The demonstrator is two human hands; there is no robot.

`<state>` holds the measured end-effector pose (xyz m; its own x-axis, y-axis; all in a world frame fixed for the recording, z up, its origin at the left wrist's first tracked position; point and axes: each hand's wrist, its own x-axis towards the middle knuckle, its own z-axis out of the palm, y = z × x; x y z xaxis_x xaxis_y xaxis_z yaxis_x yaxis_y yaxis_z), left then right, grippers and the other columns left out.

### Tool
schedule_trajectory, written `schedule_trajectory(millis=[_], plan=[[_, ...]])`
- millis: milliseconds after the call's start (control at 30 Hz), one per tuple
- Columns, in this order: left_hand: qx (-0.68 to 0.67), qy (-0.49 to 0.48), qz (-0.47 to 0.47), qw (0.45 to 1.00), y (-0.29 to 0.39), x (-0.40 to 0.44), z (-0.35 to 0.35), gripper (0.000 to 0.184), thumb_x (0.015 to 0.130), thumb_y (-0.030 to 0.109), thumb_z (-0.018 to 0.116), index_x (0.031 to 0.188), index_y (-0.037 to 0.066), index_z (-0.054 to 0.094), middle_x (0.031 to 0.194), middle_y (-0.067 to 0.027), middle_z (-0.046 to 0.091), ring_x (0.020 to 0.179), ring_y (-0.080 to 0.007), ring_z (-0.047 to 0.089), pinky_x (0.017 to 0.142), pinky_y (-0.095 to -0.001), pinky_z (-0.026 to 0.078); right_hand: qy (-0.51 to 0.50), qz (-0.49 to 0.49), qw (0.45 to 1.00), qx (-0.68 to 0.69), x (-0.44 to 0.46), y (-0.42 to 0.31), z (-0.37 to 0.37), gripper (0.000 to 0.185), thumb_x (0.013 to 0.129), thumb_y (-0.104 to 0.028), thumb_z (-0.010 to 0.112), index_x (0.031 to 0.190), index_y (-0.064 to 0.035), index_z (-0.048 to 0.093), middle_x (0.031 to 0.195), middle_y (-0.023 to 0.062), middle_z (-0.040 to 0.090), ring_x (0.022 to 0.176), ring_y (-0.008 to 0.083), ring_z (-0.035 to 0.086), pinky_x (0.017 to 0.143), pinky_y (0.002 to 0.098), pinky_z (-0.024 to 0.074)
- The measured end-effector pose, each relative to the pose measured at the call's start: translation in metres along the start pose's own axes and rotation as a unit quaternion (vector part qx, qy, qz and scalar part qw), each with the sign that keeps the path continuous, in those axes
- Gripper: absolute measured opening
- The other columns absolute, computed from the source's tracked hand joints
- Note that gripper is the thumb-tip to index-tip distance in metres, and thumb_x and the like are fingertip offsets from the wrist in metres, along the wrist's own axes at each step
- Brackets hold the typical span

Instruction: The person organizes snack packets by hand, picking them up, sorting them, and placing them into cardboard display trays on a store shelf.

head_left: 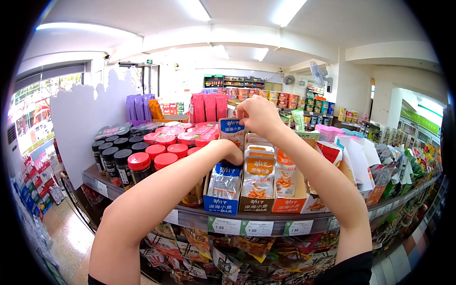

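My right hand (260, 114) is closed in a pinch at the top corner of a blue-topped snack packet (231, 127), which stands upright above the display boxes. My left hand (232, 151) reaches in just below that packet, over the back of a blue display box (221, 205); its fingers are mostly hidden. In the blue box leans another blue and silver packet (225, 181). Beside it, a brown box (257, 204) holds a row of orange-topped packets (260, 170). An orange box (289, 205) with similar packets (285, 178) sits to the right, partly behind my right forearm.
Jars with red lids (138, 161) and black lids (109, 153) crowd the shelf's left side. Price tags (227, 226) line the shelf edge (190, 216). White cartons (354, 159) and bagged snacks (387, 166) stand at right. Pink pouches (209, 108) rise behind.
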<state>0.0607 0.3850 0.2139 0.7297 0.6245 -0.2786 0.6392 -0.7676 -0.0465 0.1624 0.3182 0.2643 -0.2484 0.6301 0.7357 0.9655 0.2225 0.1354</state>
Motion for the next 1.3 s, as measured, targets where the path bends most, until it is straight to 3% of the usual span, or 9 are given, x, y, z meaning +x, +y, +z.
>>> schedule_trajectory(millis=[200, 400, 533, 733, 833, 933, 967, 1100, 1300], plan=[[-0.058, 0.003, -0.006, 0.998, -0.003, 0.003, 0.003, 0.049, 0.090, 0.025, 0.041, 0.134, 0.003, 0.047, 0.129, -0.0137, 0.056, 0.113, -0.0255, 0.056, 0.096, -0.0367, 0.043, 0.014, -0.021, 1.000, -0.017, 0.002, 0.004, 0.007, 0.009, 0.064, -0.007, 0.068, 0.073, -0.0088, 0.068, 0.071, 0.0064, 0.066, 0.076, 0.0252, 0.064, 0.067, 0.0391, 0.0511], [0.076, 0.059, 0.057, 0.994, -0.009, 0.006, -0.006, 0.042, 0.090, 0.026, 0.047, 0.123, 0.003, 0.058, 0.121, -0.0146, 0.061, 0.110, -0.0286, 0.059, 0.093, -0.0372, 0.045, 0.001, -0.009, 1.000, -0.019, 0.005, 0.002, 0.005, 0.011, 0.064, -0.006, 0.069, 0.074, -0.0092, 0.069, 0.072, 0.0066, 0.066, 0.075, 0.0251, 0.065, 0.067, 0.0388, 0.0516], [0.030, 0.078, 0.090, 0.992, -0.010, -0.034, -0.024, 0.039, 0.093, 0.035, 0.049, 0.113, 0.005, 0.064, 0.107, -0.0141, 0.066, 0.095, -0.0286, 0.063, 0.082, -0.0394, 0.049, -0.015, 0.010, 1.000, -0.008, 0.006, 0.005, 0.002, 0.011, 0.065, -0.006, 0.070, 0.075, -0.0090, 0.070, 0.074, 0.0066, 0.067, 0.075, 0.0243, 0.065, 0.068, 0.0380, 0.0519], [0.000, 0.162, 0.087, 0.983, 0.000, -0.109, -0.015, 0.056, 0.094, 0.051, 0.043, 0.112, 0.001, 0.059, 0.098, -0.0165, 0.064, 0.095, -0.0295, 0.062, 0.083, -0.0404, 0.048, -0.033, 0.038, 0.999, 0.006, 0.009, 0.011, -0.005, 0.013, 0.066, -0.008, 0.071, 0.079, -0.0092, 0.072, 0.075, 0.0069, 0.068, 0.075, 0.0226, 0.066, 0.069, 0.0368, 0.0521], [0.009, 0.198, 0.114, 0.973, 0.000, -0.139, -0.002, 0.066, 0.092, 0.058, 0.043, 0.122, 0.000, 0.053, 0.110, -0.0188, 0.060, 0.105, -0.0312, 0.058, 0.091, -0.0431, 0.043, -0.041, 0.039, 0.998, 0.013, 0.008, 0.011, -0.005, 0.013, 0.067, -0.009, 0.071, 0.080, -0.0088, 0.072, 0.074, 0.0067, 0.069, 0.074, 0.0224, 0.066, 0.069, 0.0360, 0.0522], [0.070, 0.286, 0.153, 0.943, -0.002, -0.155, 0.027, 0.091, 0.082, 0.068, 0.050, 0.138, -0.002, 0.036, 0.133, -0.0204, 0.044, 0.125, -0.0341, 0.041, 0.102, -0.0468, 0.033, -0.051, 0.028, 0.998, 0.017, 0.009, 0.010, -0.007, 0.013, 0.067, -0.009, 0.071, 0.081, -0.0086, 0.072, 0.074, 0.0064, 0.069, 0.073, 0.0224, 0.066, 0.069, 0.0356, 0.0523], [0.082, 0.323, 0.167, 0.928, -0.003, -0.157, 0.032, 0.093, 0.077, 0.062, 0.062, 0.139, -0.002, 0.035, 0.128, -0.0179, 0.047, 0.121, -0.0329, 0.043, 0.101, -0.0442, 0.034, -0.054, 0.023, 0.998, 0.017, 0.009, 0.009, -0.007, 0.013, 0.067, -0.009, 0.071, 0.081, -0.0087, 0.072, 0.074, 0.0064, 0.069, 0.073, 0.0224, 0.066, 0.069, 0.0355, 0.0523], [0.053, 0.407, 0.193, 0.891, -0.004, -0.157, 0.046, 0.085, 0.065, 0.038, 0.079, 0.132, -0.001, 0.043, 0.113, -0.0140, 0.052, 0.107, -0.0298, 0.049, 0.098, -0.0417, 0.036, -0.050, 0.012, 0.998, 0.027, 0.012, 0.009, -0.005, 0.014, 0.067, -0.008, 0.070, 0.081, -0.0093, 0.072, 0.074, 0.0062, 0.069, 0.072, 0.0226, 0.066, 0.069, 0.0358, 0.0523], [0.053, 0.470, 0.177, 0.863, 0.010, -0.173, 0.064, 0.070, 0.065, 0.029, 0.079, 0.121, 0.000, 0.050, 0.107, -0.0129, 0.055, 0.102, -0.0305, 0.052, 0.097, -0.0430, 0.037, -0.035, 0.003, 0.999, 0.021, 0.012, 0.012, 0.000, 0.014, 0.067, -0.008, 0.070, 0.081, -0.0104, 0.071, 0.072, 0.0051, 0.068, 0.073, 0.0237, 0.066, 0.067, 0.0372, 0.0514]])
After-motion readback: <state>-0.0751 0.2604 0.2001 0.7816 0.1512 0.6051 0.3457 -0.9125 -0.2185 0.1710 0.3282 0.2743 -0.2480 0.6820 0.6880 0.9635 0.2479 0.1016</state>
